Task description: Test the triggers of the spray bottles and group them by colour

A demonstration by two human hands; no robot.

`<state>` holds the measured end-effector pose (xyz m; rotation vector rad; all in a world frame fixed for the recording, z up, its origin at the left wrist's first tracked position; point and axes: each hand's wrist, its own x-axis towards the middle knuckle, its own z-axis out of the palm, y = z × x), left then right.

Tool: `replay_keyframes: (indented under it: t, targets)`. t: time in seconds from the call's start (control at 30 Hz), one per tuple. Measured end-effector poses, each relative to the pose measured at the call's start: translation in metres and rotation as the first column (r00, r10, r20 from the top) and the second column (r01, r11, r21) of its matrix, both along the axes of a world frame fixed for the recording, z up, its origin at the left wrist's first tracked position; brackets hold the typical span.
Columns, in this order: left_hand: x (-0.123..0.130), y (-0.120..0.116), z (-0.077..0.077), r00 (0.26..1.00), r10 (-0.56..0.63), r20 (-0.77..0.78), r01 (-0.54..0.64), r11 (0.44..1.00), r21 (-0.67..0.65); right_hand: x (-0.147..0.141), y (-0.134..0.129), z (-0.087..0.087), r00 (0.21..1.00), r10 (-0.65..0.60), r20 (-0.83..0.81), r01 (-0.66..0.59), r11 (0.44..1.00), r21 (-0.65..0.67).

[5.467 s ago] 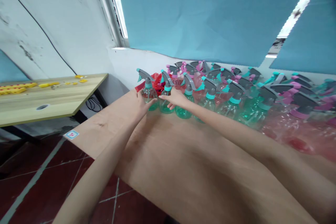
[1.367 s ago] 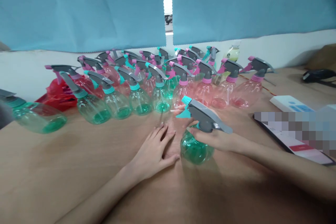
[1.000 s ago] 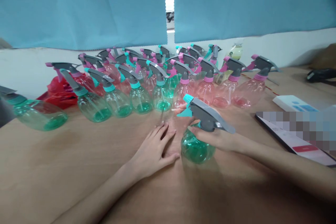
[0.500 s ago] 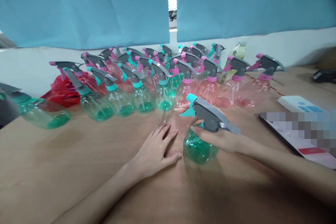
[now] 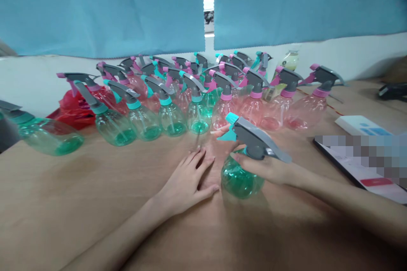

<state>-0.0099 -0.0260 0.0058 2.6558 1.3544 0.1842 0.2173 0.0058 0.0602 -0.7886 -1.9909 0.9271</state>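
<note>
My right hand is wrapped round the neck of a green spray bottle with a grey and turquoise trigger head, which faces left. Part of that hand's fingers is hidden behind the bottle. Flat on the wooden table, just left of the bottle, lies my left hand, fingers spread and holding nothing. Beyond both hands stand rows of similar bottles: green ones such as the green spray bottle left of centre, and pink ones such as the pink spray bottle to the right.
A red plastic bag lies behind the bottles at left. On the right are a tablet-like flat object, a white and blue box and a dark object. A labelled bottle stands by the wall under blue curtains.
Almost nothing differs. The view has shifted very slightly; both hands and the held spray bottle keep their places.
</note>
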Motion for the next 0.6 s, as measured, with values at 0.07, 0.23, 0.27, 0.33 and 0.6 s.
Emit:
replay_keyframes:
  t: [0.07, 0.23, 0.27, 0.33, 0.6]
  targets:
    - [0.0002, -0.0003, 0.0003, 1.0, -0.004, -0.008, 0.004, 1.0, 0.003, 0.0008, 0.0, -0.0008, 1.0, 0.006, -0.004, -0.006, 1.0, -0.007]
    - [0.0, -0.0002, 0.0008, 1.0, -0.012, -0.012, 0.012, 1.0, 0.013, 0.0005, 0.0007, -0.0003, 1.0, 0.017, -0.002, -0.017, 1.0, 0.003]
    - [-0.0001, -0.0001, 0.0008, 1.0, -0.013, -0.013, 0.013, 1.0, 0.012, 0.0005, 0.0009, -0.0005, 1.0, 0.018, 0.003, -0.018, 1.0, 0.006]
    - [-0.0002, 0.0, 0.0006, 1.0, -0.012, -0.018, 0.012, 1.0, 0.01, 0.0006, 0.0012, -0.0006, 1.0, 0.018, 0.017, -0.018, 1.0, 0.009]
    - [-0.0008, -0.0003, -0.0008, 0.999, -0.017, -0.027, 0.017, 1.0, 0.022, 0.0008, 0.0013, 0.0036, 0.998, 0.008, 0.065, -0.011, 0.998, 0.056]
